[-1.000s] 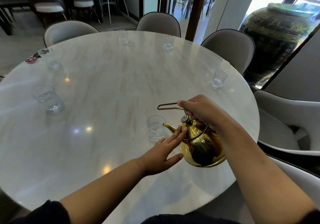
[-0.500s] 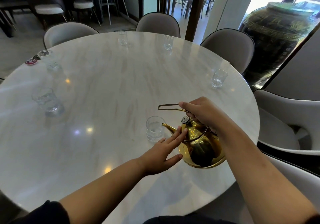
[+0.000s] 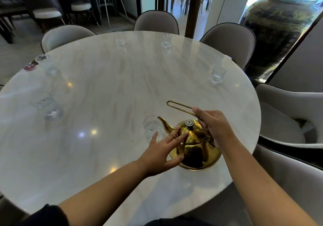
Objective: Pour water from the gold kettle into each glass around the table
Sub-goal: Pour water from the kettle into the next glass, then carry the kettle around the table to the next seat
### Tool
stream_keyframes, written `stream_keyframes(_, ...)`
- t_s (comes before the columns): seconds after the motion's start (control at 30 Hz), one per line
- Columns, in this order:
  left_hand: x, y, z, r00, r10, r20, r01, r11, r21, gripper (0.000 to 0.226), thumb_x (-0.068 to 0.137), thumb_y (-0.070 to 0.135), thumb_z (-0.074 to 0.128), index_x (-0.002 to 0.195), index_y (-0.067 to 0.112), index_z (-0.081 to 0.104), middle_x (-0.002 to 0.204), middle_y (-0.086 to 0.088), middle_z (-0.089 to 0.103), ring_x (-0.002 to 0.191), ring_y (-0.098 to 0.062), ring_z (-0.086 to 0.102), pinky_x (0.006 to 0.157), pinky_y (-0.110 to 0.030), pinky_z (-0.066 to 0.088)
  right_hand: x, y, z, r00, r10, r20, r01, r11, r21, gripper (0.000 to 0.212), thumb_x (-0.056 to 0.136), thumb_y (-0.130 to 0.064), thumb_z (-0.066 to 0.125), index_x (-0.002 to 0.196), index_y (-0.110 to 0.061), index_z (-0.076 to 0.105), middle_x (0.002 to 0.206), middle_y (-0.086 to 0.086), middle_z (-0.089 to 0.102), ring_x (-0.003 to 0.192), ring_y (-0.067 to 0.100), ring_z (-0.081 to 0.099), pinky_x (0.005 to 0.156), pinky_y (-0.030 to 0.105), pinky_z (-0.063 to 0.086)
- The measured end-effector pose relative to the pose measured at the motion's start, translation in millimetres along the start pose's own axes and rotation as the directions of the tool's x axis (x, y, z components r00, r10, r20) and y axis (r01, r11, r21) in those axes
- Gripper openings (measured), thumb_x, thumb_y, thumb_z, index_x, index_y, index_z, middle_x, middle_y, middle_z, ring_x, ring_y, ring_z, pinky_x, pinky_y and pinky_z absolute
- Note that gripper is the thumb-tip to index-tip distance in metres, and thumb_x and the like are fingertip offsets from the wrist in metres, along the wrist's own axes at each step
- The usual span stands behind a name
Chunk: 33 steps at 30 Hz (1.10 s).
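Note:
The gold kettle [image 3: 195,154] is at the near right of the round marble table [image 3: 108,89], its spout pointing left at the rim of a clear glass [image 3: 151,127] holding some water. My right hand [image 3: 215,127] grips the kettle's thin wire handle. My left hand [image 3: 163,151] lies flat with fingers spread against the kettle's lid and left side. Other glasses stand around the table: one at the left [image 3: 45,105], one at the far left [image 3: 50,68], two at the far edge [image 3: 119,38] [image 3: 166,40] and one at the right [image 3: 217,74].
Grey padded chairs ring the table: at the back left [image 3: 64,35], back middle [image 3: 156,21], back right [image 3: 230,40] and right [image 3: 288,113]. Round coasters [image 3: 30,66] lie at the far left edge. A big dark urn [image 3: 274,31] stands behind the right chairs.
The kettle has tipped back to sit more upright, its spout now level with the glass rim. Both hands stayed on it.

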State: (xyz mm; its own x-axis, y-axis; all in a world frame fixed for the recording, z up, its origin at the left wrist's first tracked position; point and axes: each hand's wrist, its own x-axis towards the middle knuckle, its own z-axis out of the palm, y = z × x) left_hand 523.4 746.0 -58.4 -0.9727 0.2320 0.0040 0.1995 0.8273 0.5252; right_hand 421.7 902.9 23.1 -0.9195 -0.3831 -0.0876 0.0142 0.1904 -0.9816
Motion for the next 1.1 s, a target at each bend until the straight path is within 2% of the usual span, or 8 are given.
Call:
stream_keyframes(0.17,-0.1,11.0,5.7,0.999,-0.032,-0.029,0.033,0.999,0.013,0.064,0.088,0.055,0.039,0.138,0.054,-0.002,0.154,0.017,-0.007,0.143,-0.006,0.012,0.11,-0.046,-0.02,-16.1,16.2,-10.7,0.999,0.013,-0.033,-0.004,0.972,0.236,0.054,0.089,-0.025,0.061,0.042,-0.014,0.037,0.035,-0.006,0.031,0.033,0.007,0.026,0.039,0.014,0.03)
stream_keyframes(0.3,-0.5,26.8,13.6,0.996,-0.04,-0.077,0.038,0.999,-0.032,0.059,0.088,0.055,0.038,0.138,0.053,0.007,0.152,0.021,-0.006,0.143,-0.003,0.003,0.113,-0.045,-0.014,-31.6,24.9,-23.7,0.999,0.011,-0.033,0.001,0.937,0.351,0.051,0.081,-0.033,0.065,0.042,-0.016,0.036,0.037,-0.005,0.03,0.036,0.009,0.025,0.04,0.016,0.03)
stream_keyframes(0.47,-6.2,52.2,32.4,0.987,-0.039,-0.156,0.028,0.997,-0.075,0.055,0.087,0.057,0.035,0.139,0.05,0.017,0.152,0.021,0.002,0.141,-0.002,0.007,0.114,-0.04,-0.008,-57.3,32.4,-42.5,0.999,-0.022,-0.037,0.034,0.924,0.38,0.054,0.089,-0.025,0.058,0.039,-0.017,0.04,0.036,-0.007,0.034,0.035,0.006,0.029,0.042,0.014,0.033)
stream_keyframes(0.63,-18.1,81.6,60.0,0.984,-0.067,-0.166,0.052,0.994,-0.095,0.055,0.088,0.055,0.035,0.14,0.048,0.019,0.151,0.023,0.0,0.144,-0.009,0.012,0.117,-0.042,-0.005,-87.7,43.7,-61.6,0.998,-0.011,-0.055,0.032,0.919,0.393,0.053,0.089,-0.024,0.059,0.041,-0.014,0.04,0.036,-0.006,0.033,0.035,0.007,0.028,0.043,0.014,0.034)
stream_keyframes(0.77,-30.9,102.9,75.0,0.987,-0.07,-0.143,0.052,0.991,-0.126,0.057,0.086,0.056,0.034,0.141,0.044,0.023,0.15,0.023,-0.003,0.144,-0.009,0.007,0.116,-0.039,-0.005,-116.9,52.8,-69.1,0.997,0.005,-0.082,0.029,0.912,0.409,0.052,0.085,-0.029,0.062,0.041,-0.014,0.039,0.036,-0.006,0.032,0.035,0.008,0.025,0.041,0.015,0.03)
stream_keyframes(0.97,-57.4,124.9,81.3,0.995,0.03,-0.095,-0.042,0.99,-0.132,0.054,0.089,0.053,0.038,0.139,0.046,0.019,0.151,0.023,0.0,0.144,-0.005,0.004,0.118,-0.039,-0.005,-169.9,51.9,-72.9,0.987,0.001,-0.163,0.07,0.902,0.426,0.052,0.083,-0.032,0.062,0.044,-0.008,0.038,0.035,-0.006,0.032,0.034,0.007,0.024,0.04,0.014,0.029)
stream_keyframes(1.1,-81.5,139.0,82.1,0.986,0.122,-0.114,-0.137,0.982,-0.127,0.053,0.088,0.053,0.038,0.139,0.044,0.025,0.153,0.018,0.01,0.144,-0.008,0.009,0.117,-0.036,-0.005,-214.1,46.5,-65.5,0.966,-0.026,-0.256,0.129,0.909,0.397,0.052,0.085,-0.033,0.061,0.044,-0.008,0.039,0.035,-0.006,0.033,0.034,0.008,0.026,0.041,0.014,0.031)
